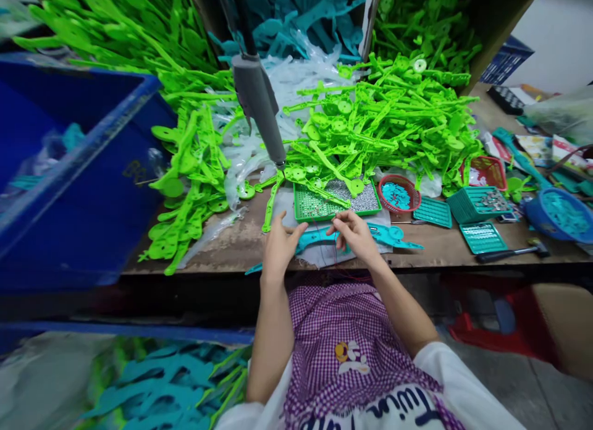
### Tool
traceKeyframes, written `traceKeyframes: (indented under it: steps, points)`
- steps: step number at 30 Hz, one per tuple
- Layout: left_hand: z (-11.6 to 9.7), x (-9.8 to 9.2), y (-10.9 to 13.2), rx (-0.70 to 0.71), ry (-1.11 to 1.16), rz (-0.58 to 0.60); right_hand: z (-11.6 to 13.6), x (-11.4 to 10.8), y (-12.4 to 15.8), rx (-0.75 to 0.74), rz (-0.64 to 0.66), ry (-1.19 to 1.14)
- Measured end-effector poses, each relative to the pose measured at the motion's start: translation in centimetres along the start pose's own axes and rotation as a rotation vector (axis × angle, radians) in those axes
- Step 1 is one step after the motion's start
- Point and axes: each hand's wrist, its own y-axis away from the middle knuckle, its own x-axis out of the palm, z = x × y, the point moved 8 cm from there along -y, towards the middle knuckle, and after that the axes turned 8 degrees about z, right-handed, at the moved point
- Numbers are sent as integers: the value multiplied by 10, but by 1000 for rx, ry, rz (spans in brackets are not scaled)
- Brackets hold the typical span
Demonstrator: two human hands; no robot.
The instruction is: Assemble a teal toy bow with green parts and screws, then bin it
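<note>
A long teal plastic piece (319,236) lies across a pale cloth at the table's front edge, below both hands. My left hand (280,243) is at its left end, thumb and fingers apart, with nothing visible between them. Over the piece's middle, my right hand (354,233) has its fingertips pinched together on a thin red wire (335,257). The wire hangs down past the table edge. Just beyond the hands sits a green tray (308,209) of small metal screws, partly covered by lime-green plastic pieces (319,188).
A grey electric screwdriver (259,102) hangs over the table. Lime-green pieces (384,121) are heaped behind. A red basket (399,194), teal trays (477,202), a hammer (514,252) and a blue bowl (560,214) stand right. A large blue bin (92,189) is left.
</note>
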Motion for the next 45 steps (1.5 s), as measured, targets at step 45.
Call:
traceKeyframes:
  steps: [45]
  points:
    - [48, 13, 87, -29, 648, -8, 101, -188, 135, -601, -987, -399]
